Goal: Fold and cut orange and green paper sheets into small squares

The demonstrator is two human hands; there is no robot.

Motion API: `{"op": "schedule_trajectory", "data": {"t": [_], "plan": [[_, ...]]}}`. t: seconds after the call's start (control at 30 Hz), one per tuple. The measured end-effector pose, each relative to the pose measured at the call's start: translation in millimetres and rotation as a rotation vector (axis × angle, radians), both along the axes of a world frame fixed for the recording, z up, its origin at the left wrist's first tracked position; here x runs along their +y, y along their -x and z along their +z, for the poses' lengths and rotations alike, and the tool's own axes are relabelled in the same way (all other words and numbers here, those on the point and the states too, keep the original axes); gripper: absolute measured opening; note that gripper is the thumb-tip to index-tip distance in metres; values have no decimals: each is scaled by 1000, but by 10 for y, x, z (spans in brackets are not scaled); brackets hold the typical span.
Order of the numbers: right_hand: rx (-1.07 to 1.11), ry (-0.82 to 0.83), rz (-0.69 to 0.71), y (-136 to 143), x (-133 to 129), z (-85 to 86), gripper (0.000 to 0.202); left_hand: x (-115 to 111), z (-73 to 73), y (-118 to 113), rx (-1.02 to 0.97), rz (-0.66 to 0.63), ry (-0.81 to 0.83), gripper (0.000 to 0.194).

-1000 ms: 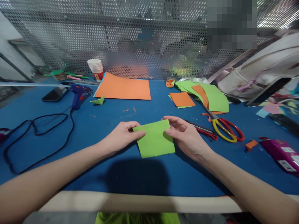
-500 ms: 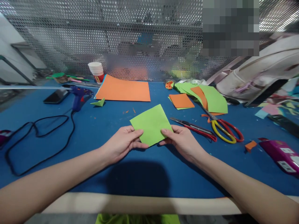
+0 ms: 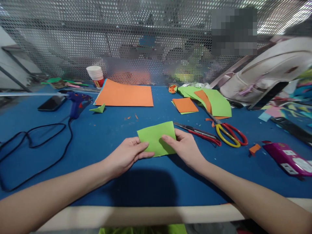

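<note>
A plain piece of green paper [image 3: 157, 135] is held between both hands, just above the blue table. My left hand [image 3: 128, 154] pinches its lower left side, thumb on top and fingers beneath. On the right side, my right hand [image 3: 186, 146] grips the sheet with the thumb across its face; the other fingers are largely hidden behind it. Just beyond my right hand lies a red-handled cutting tool [image 3: 200, 132], and past that a pair of scissors [image 3: 230, 133] with red and yellow handles.
Orange sheets [image 3: 126, 96], orange squares [image 3: 186, 105] and green sheets [image 3: 220, 102] lie farther back. To the left are a glue gun [image 3: 76, 104] with a black cord, a phone [image 3: 51, 102], stacked paper cups [image 3: 95, 75] and a small folded green piece [image 3: 98, 109]. A purple power strip [image 3: 287, 156] sits at right.
The green paper has been turned so its edges lie more level, and it looks shallower. My right thumb has moved farther in over it. The view has shifted slightly to the right.
</note>
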State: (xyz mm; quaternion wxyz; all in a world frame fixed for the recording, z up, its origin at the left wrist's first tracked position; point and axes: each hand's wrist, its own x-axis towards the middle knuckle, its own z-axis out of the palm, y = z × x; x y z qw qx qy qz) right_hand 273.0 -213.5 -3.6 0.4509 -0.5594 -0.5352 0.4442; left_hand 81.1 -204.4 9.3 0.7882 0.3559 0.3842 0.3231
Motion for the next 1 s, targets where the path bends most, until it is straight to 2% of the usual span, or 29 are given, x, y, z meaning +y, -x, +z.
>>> {"op": "schedule_trajectory", "data": {"t": [0.1, 0.2, 0.37, 0.53, 0.77, 1.0], "plan": [[-148, -106, -90, 15, -8, -2, 39, -48, -7, -3, -12, -47, -28, 16], [-196, -171, -152, -1, 19, -4, 49, -71, 7, -6, -14, -57, -45, 22], [-243, -300, -117, -48, 69, 14, 48, -111, 33, -33, 31, -54, -48, 30], [-296, -451, -148, -44, 77, -15, 51, -171, 19, -59, 16, -89, -46, 33], [-303, -446, -131, -73, 104, -18, 50, -182, 5, -42, 4, -84, -50, 31], [-310, -466, -183, -95, 110, 11, 49, -196, 27, -62, -32, -74, -25, 22]]}}
